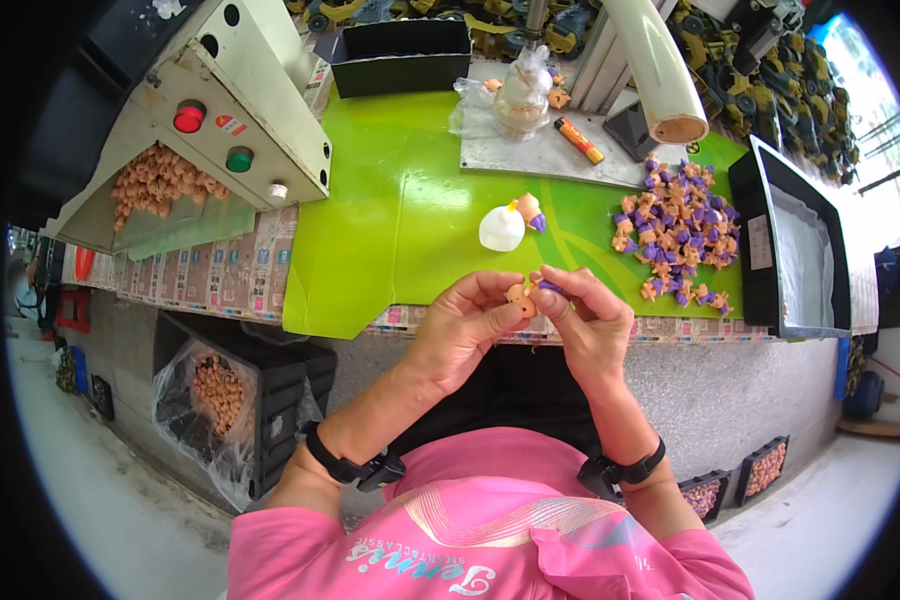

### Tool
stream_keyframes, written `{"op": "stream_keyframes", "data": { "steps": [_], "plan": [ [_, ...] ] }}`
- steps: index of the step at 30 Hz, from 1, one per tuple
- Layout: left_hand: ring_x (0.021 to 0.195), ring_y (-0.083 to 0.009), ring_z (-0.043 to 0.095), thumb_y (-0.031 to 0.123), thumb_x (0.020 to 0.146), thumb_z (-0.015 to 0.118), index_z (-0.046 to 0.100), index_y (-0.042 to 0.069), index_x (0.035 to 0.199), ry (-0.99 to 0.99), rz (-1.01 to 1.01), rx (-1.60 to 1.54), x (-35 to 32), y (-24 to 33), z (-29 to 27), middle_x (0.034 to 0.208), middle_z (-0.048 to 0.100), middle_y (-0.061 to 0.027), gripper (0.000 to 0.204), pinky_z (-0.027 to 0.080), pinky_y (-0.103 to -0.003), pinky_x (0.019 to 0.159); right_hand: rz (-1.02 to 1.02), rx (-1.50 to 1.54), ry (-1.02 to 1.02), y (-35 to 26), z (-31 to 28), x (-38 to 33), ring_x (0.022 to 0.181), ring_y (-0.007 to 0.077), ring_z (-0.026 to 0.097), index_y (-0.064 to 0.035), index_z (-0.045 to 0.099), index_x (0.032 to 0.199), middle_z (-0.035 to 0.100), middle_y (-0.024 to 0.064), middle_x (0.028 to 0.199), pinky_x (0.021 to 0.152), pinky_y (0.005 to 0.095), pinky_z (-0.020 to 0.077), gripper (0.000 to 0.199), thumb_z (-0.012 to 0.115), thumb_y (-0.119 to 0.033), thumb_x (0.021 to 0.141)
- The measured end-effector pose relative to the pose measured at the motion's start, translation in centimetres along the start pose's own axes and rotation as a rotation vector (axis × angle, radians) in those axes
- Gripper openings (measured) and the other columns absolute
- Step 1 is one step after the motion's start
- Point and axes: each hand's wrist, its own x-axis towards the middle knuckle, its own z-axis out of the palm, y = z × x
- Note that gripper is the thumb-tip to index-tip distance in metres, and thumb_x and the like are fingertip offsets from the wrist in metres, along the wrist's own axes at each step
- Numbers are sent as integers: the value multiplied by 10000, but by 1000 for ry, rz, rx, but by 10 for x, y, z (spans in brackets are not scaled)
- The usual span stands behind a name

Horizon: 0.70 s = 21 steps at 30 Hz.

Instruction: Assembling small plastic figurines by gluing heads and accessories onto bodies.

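My left hand (462, 328) pinches a small peach-coloured toy head (519, 300) over the near edge of the table. Meeting it there, my right hand (598, 325) has its fingers closed on a small purple toy body (547, 286). The two parts touch or nearly touch; fingers hide the join. Just beyond my hands stands a squat white bottle (501, 231) with a yellow tip. Close against that tip lies a toy figure (530, 211) with a peach head and purple body. To the right, many similar figures (678, 235) form a loose heap on the green mat (370, 220).
At the right stands a deep black tray (759, 205). Another black tray (400, 75) sits at the back. A pale machine housing (270, 130) with buttons holds many toy heads (160, 185). An orange tube (578, 140) lies on a metal plate; below left, a crate (280, 410) holds bagged heads.
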Motion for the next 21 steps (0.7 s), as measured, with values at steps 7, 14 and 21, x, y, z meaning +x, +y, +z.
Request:
{"op": "stream_keyframes", "data": {
  "steps": [7, 14, 21],
  "plan": [
    [937, -133, 651, -8, 846, 686, 635, 56, 1086, -11, 107, -19, 0, -5, 14, 1044, 670, -68, 254, 544, -254, 846, 32, -56, 12, -13, 2, 2, 744, 112, 596, -4, 703, 1011, 682, 68, 848, 679, 241, 465, 173, 709, -59, 847],
    [933, -128, 651, 10, 855, 686, 628, 50, 1069, -17, 81, -70, 4, -2, 11, 1026, 671, -70, 225, 551, -258, 847, -213, -369, -38, -21, 3, 14, 753, 225, 606, -12, 689, 1029, 676, 114, 856, 704, 304, 472, 172, 657, -41, 863],
    [968, -158, 640, 39, 892, 653, 577, 57, 1107, 22, 140, -30, -3, 29, 12, 1059, 626, -79, 229, 551, -268, 861, -779, -579, -21, -64, -3, 91, 800, 273, 617, -16, 684, 1019, 687, 113, 906, 726, 324, 493, 205, 654, -15, 816]
  ]
}}
